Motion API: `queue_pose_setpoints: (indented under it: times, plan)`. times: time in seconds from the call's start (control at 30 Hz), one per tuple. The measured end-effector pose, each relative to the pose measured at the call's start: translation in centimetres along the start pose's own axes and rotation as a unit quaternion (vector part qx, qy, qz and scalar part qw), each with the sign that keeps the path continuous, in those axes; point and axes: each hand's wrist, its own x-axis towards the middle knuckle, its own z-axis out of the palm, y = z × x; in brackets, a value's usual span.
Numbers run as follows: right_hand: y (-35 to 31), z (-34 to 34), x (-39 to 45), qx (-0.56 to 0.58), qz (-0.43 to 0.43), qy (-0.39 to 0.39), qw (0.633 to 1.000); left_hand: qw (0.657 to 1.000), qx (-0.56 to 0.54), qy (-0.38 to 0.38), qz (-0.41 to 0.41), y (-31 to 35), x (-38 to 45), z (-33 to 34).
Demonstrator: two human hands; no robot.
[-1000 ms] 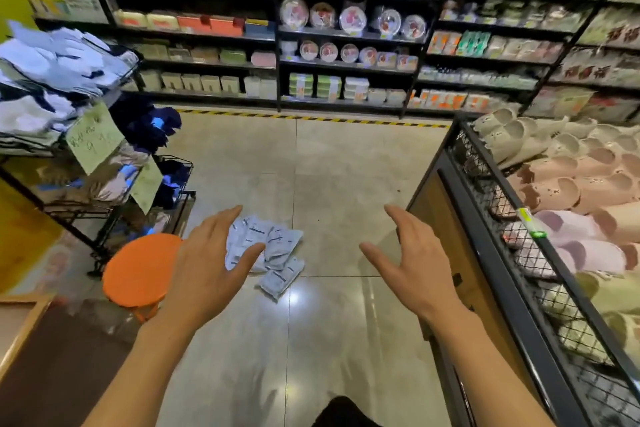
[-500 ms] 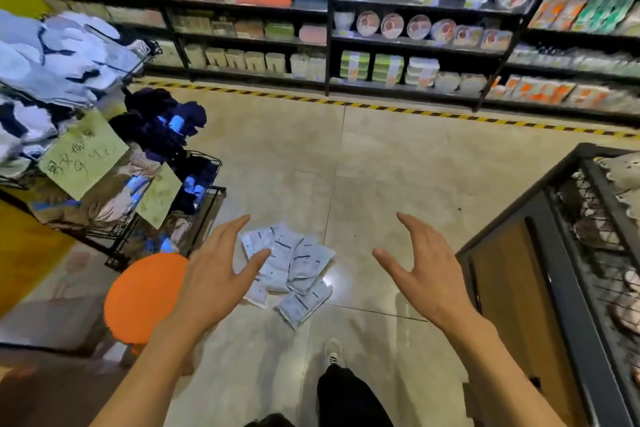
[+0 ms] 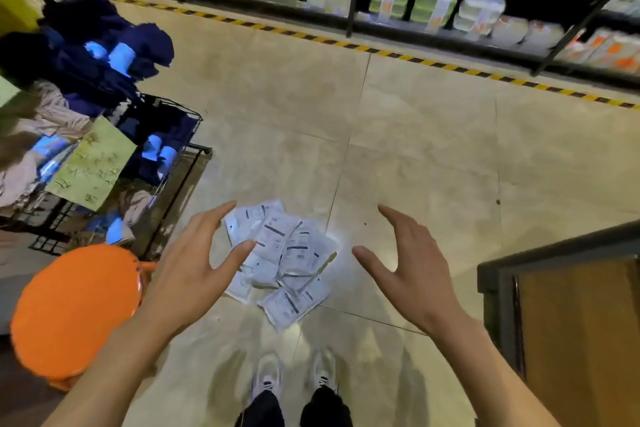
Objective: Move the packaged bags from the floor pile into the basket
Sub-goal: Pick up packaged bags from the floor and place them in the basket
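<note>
A pile of several white packaged bags (image 3: 287, 260) with dark printed labels lies on the tiled floor just ahead of my feet. My left hand (image 3: 194, 267) hovers above the pile's left edge, fingers spread and holding nothing. My right hand (image 3: 408, 270) hangs to the right of the pile, also spread and holding nothing. A black wire basket rack (image 3: 180, 163) full of dark and beige clothing stands at the left.
An orange round stool (image 3: 72, 308) sits at the lower left beside the rack. A dark-framed wooden display stand (image 3: 561, 315) is at the lower right. Stocked shelves (image 3: 415, 0) run along the far wall behind a yellow-black floor stripe. My shoes (image 3: 294, 374) are below the pile.
The view has tilted down and closed in on the pile. Both hands stay spread and now flank the bags; the slipper bin at right has left the view.
</note>
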Motion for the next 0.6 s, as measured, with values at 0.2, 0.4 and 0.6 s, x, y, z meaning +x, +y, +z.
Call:
queue_pose_setpoints:
  times: [0.2, 0.4, 0.6]
  plan:
    - [8.3, 16.7, 7.0, 0.004, 0.012, 0.002, 1.0, 1.0, -0.021, 0.015, 0.016, -11.2, 8.6, 14.0]
    - [17.6, 35.2, 11.6, -0.023, -0.009, -0.018, 1.0, 0.999, -0.037, 0.023, 0.021, -24.9, 12.5, 29.7]
    - [24.0, 46.9, 15.2, -0.04, -0.021, 0.002, 0.999, 0.997, -0.063, 0.037, 0.028, -34.7, 15.3, 39.2]
